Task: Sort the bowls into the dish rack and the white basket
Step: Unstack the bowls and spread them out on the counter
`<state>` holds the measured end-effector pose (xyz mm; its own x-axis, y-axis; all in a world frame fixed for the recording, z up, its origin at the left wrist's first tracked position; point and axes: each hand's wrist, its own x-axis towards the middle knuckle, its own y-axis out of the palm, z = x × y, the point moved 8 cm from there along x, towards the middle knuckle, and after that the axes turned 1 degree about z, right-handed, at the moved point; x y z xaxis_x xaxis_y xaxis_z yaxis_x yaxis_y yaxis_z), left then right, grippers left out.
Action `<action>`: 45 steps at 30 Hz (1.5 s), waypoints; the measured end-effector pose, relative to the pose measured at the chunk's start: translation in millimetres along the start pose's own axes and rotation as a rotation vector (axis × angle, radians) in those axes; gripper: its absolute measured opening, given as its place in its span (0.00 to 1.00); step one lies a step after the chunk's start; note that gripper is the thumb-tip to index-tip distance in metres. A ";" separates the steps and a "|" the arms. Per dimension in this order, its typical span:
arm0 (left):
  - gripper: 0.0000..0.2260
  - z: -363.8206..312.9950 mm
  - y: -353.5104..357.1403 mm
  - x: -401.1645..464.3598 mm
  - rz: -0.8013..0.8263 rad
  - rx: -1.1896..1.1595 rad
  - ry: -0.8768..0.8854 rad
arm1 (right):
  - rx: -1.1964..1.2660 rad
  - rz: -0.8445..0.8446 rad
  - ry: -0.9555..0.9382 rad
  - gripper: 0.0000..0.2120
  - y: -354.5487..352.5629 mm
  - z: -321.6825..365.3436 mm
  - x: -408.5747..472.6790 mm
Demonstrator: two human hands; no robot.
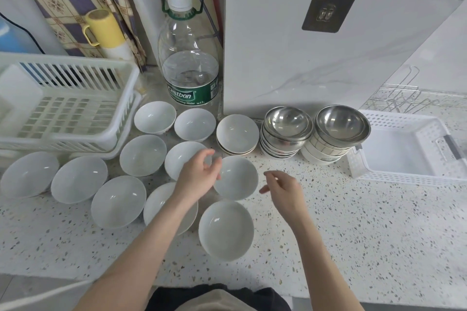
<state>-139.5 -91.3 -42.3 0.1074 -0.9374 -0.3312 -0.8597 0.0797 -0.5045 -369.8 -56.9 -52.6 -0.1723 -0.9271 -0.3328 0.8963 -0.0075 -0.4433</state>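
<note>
Several white bowls lie spread over the speckled counter, among them one (237, 179) at the centre and one (226, 231) nearest me. My left hand (199, 174) hovers over the left rim of the centre bowl, fingers loosely curled, holding nothing. My right hand (284, 188) hangs just right of that bowl, fingers relaxed and empty. A stack of steel bowls (286, 131) and a second stack (338, 134) of white bowls topped by steel ones stand further back. The white dish rack (75, 108) is at the left, the white basket (404, 149) at the right.
A large water bottle (189, 58) stands behind the bowls against the wall corner. A yellow cup (104, 28) tops a flask behind the rack. A wire rack (409, 98) lies behind the basket. A short stack of white bowls (237, 134) sits beside the steel ones.
</note>
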 end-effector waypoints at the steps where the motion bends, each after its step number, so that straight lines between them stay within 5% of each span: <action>1: 0.18 -6.0 2.0 13.7 0.007 0.040 0.000 | -0.014 -0.004 -0.007 0.07 0.1 7.3 5.4; 12: 0.20 -28.2 17.8 99.4 0.058 0.398 -0.036 | 0.057 -0.113 0.124 0.13 -5.4 16.3 32.1; 18: 0.20 -26.0 22.7 106.4 0.100 0.403 -0.026 | -0.052 -0.448 0.089 0.23 -51.2 22.1 36.7; 24: 0.20 -24.5 23.3 111.1 0.107 0.360 -0.001 | -0.073 -0.650 0.148 0.14 -85.6 28.9 42.8; 32: 0.19 -19.8 21.7 103.4 0.144 -0.025 -0.111 | -0.475 -0.511 0.043 0.15 -89.6 65.9 56.1; 45: 0.19 -8.7 3.9 75.7 0.063 -0.309 -0.204 | -0.522 -0.433 0.071 0.08 -87.3 61.6 75.7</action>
<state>-139.1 -164.9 -62.4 0.1199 -0.8447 -0.5216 -0.9746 -0.0001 -0.2240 -435.9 -149.5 12.2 -0.5139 -0.8540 -0.0809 0.4290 -0.1742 -0.8864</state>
